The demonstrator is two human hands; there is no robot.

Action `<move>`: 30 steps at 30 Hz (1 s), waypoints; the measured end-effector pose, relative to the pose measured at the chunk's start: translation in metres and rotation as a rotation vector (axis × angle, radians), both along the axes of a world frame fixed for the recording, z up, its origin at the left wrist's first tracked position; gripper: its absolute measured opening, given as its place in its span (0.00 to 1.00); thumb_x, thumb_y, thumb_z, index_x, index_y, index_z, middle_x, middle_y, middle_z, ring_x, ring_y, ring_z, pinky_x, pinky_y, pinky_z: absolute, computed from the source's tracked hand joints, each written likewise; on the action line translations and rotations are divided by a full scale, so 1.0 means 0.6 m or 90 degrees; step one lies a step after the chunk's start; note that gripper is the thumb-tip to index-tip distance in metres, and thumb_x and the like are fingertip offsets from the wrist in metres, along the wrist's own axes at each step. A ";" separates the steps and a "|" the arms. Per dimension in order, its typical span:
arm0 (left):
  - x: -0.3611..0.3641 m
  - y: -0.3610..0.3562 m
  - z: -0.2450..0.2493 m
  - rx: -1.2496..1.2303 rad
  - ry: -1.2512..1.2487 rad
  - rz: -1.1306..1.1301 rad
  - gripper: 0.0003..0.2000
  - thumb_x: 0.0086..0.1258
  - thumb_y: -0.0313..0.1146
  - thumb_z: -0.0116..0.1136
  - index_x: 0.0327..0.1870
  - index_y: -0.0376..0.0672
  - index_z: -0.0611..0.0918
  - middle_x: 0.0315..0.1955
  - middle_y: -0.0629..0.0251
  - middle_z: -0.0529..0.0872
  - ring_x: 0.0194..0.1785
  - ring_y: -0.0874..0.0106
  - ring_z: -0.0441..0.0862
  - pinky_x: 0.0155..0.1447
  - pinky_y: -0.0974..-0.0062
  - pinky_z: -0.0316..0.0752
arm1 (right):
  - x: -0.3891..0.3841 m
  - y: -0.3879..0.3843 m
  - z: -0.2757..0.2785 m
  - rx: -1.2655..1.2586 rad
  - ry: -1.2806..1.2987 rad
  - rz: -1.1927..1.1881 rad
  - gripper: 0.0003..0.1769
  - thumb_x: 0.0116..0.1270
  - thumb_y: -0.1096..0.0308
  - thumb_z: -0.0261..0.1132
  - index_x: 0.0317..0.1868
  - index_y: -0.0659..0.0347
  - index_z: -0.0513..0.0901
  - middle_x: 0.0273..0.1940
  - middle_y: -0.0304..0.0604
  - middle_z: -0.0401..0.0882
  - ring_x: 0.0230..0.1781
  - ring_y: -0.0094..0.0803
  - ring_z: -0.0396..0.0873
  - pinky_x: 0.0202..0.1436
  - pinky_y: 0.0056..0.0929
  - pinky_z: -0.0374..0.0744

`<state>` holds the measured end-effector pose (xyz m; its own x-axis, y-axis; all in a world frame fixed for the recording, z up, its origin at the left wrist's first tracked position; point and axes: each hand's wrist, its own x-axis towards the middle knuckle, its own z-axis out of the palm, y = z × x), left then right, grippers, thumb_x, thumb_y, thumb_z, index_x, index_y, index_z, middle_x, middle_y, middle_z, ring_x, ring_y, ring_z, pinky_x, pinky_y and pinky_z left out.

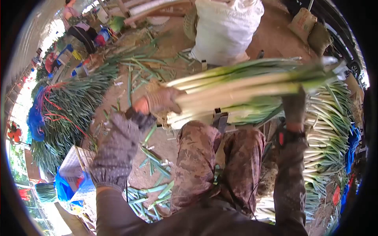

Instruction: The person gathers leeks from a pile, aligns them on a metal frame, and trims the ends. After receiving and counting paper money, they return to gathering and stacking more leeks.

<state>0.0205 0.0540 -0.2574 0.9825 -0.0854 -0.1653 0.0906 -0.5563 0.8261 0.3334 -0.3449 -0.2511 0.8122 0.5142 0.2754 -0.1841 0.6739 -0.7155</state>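
Note:
A bundle of long green onions [240, 91], white at the roots and green at the leaves, stretches sideways above my knees, smeared by motion. At its root end, my gloved left hand [163, 100] is closed round the stalks. My gloved right hand [294, 107] grips the leafy part; its fingers are partly hidden. More green onions [258, 111] lie just behind and below the bundle, near a dark metal upright [220, 120] between my knees.
A large pile of green onions [325, 133] lies at right, another leafy heap [78, 102] at left. A full white sack [226, 31] stands ahead. Cut leaves [153, 159] litter the floor. A plastic crate [78, 163] is at left. Another person [78, 25] sits at far left.

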 end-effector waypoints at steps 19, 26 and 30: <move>0.028 0.117 -0.233 0.258 -0.021 0.185 0.23 0.64 0.50 0.68 0.55 0.47 0.83 0.45 0.51 0.88 0.51 0.48 0.84 0.53 0.57 0.78 | -0.009 0.293 -0.118 -0.886 -1.275 -0.107 0.46 0.59 0.35 0.68 0.72 0.55 0.71 0.71 0.51 0.69 0.74 0.55 0.63 0.77 0.55 0.59; 0.026 0.133 -0.259 0.159 0.008 0.183 0.30 0.66 0.57 0.65 0.59 0.42 0.81 0.46 0.50 0.88 0.51 0.53 0.85 0.56 0.62 0.77 | 0.043 0.294 -0.070 -0.807 -1.317 -0.036 0.34 0.60 0.45 0.70 0.61 0.57 0.79 0.58 0.47 0.79 0.61 0.44 0.75 0.66 0.47 0.70; 0.032 0.150 -0.275 0.026 0.032 0.202 0.33 0.68 0.57 0.65 0.62 0.36 0.79 0.47 0.51 0.88 0.50 0.64 0.86 0.57 0.70 0.76 | 0.028 0.325 -0.088 -0.960 -1.391 0.041 0.25 0.61 0.50 0.69 0.49 0.61 0.82 0.49 0.46 0.81 0.53 0.42 0.80 0.61 0.43 0.74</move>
<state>0.0398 0.1441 -0.4224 0.9495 0.2316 -0.2118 0.3053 -0.5259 0.7938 0.3504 -0.1502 -0.3041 0.1094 0.9881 -0.1084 0.9302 -0.0633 0.3616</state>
